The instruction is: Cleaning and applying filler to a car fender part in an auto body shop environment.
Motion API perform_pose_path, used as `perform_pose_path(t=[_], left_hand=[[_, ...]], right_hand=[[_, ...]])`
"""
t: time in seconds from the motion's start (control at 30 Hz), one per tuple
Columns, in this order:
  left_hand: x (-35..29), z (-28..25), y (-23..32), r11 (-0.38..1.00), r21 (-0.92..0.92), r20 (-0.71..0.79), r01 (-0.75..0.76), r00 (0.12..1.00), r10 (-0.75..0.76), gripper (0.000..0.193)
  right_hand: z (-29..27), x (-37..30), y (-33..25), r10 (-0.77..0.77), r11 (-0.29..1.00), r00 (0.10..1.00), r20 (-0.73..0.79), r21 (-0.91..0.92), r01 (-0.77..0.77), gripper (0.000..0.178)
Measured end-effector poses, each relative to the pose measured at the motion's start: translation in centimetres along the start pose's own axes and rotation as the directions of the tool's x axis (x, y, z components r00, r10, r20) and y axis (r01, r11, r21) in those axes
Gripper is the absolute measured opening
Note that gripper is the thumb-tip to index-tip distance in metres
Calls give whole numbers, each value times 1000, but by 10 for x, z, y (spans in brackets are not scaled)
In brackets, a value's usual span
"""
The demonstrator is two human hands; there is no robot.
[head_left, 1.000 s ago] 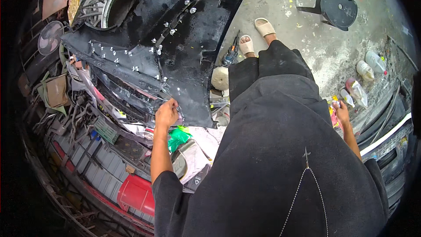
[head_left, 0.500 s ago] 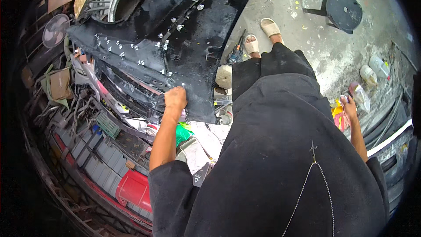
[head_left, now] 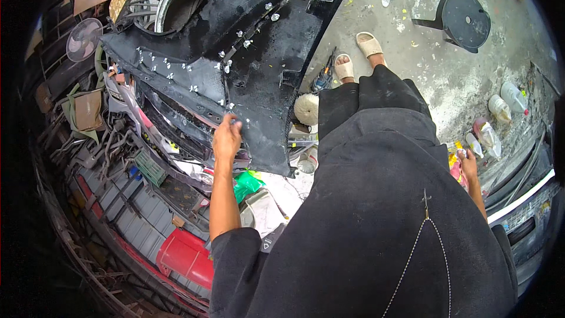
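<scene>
Clips [head_left: 193, 88] of clear plastic stud the black car trim panel [head_left: 265, 106] at your front left, standing proud of it; it probably lies this face up so they stay within reach. Your left hand [head_left: 226, 141] is at the panel's near edge, fingers curled in; I cannot tell whether they pinch anything. Your right hand [head_left: 469, 165] hangs by your side, closed on what seems a yellow-and-pink plastic bag [head_left: 455, 169], likely to carry it close. A black plastic stool [head_left: 468, 20] stands well apart.
</scene>
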State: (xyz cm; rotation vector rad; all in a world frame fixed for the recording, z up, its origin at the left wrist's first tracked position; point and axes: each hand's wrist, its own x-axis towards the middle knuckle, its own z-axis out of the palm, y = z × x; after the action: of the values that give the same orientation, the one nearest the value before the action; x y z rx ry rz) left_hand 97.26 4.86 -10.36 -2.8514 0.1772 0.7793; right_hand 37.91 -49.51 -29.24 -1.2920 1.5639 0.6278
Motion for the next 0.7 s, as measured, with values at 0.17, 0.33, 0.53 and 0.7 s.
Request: perform_pose_path(t=[0.17,0.33,0.53,0.7], left_hand=[[-14,15,-18,989,101,231,-112,969,86,26],[-27,34,-9,960,155,129,-234,968,216,19],[-3,42,8,905,374,242,-202,963,115,15],[-7,60,9,847,506,172,-162,981,85,20]], right_hand=[[-1,28,-22,-153,988,988,-27,0,153,25],[-5,17,-40,-57,998,998,35,11,56,29],[-9,34,-33,-119,992,992,32,-27,120,33],[-13,35,-26,-189,981,982,-7,40,189,26]])
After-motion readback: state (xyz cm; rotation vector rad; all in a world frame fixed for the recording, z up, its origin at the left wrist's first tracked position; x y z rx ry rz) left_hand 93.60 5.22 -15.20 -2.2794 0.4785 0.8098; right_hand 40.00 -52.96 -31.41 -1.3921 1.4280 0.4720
